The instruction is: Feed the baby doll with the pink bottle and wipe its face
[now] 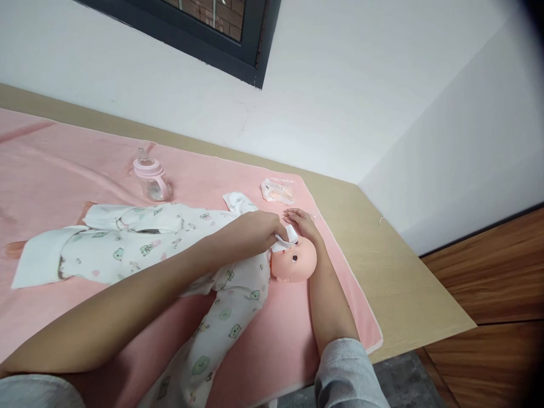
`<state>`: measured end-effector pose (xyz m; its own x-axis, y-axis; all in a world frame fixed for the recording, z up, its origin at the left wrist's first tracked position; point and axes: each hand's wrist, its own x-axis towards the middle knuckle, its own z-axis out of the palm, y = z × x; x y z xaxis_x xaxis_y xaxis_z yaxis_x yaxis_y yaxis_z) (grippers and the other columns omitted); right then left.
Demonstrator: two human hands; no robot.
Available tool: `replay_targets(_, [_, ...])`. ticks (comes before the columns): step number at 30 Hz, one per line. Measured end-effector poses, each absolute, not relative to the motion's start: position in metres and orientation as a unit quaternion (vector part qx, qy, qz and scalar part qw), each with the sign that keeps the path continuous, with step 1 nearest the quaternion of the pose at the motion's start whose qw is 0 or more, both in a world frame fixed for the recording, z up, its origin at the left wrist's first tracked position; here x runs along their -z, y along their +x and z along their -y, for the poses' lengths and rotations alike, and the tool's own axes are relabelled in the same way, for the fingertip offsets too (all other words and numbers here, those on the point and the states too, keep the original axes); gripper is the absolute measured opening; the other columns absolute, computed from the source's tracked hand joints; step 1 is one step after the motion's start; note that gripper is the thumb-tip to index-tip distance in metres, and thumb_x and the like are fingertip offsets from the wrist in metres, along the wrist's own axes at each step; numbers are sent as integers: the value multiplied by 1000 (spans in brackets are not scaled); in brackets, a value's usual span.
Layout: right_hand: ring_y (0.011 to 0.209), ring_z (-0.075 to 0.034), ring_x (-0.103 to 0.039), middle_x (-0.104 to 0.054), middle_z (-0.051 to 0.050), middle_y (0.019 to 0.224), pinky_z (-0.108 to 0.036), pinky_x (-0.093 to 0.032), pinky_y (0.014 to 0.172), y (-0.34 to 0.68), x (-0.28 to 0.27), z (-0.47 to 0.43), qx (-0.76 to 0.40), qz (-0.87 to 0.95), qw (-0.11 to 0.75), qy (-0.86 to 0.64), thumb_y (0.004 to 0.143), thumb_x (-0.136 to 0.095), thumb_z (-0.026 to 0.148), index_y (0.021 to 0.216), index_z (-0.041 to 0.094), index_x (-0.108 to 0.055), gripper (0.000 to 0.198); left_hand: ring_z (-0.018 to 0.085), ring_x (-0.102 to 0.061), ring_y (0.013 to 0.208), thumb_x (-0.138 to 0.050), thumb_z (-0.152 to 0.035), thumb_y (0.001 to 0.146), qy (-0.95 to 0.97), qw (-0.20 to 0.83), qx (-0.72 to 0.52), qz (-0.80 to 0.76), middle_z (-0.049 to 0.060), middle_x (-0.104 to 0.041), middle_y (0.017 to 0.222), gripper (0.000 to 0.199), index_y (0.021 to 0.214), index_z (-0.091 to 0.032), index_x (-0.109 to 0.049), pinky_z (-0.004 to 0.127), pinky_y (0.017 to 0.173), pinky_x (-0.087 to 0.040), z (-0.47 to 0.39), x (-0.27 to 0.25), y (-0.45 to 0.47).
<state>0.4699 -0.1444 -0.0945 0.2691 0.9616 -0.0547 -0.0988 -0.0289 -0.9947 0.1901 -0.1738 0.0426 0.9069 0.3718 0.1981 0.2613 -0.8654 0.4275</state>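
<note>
Doll (178, 249) lies lengthwise on pink blanket (63, 170), feet left, head (297, 260) right; left hand (259, 229) pinches white cloth (285, 238) at the face; right hand (302, 222), fingers flat and holding nothing, rests on the crown

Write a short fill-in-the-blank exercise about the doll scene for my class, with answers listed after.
1. The doll lies on a ____ blanket.
2. The left hand pinches a white ____ at the doll's face.
3. The right hand rests on the doll's ____.
4. Behind the doll stands a baby ____ with a pink lid.

Answers: pink; cloth; head; bottle
</note>
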Motion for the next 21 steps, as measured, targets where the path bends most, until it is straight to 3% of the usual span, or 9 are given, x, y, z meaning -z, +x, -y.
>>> replay_targets(21, [89,-13,-68,-72,-3,97,-31,-52,99,466,90,148,-458,387,578,-553,72,-74,27,87,19,-68,18,20,-62,88,-42,-9,83,950,200,-134,-201,2,-68,93,41,103,-25,-74,28,73,-42,171,-36,194])
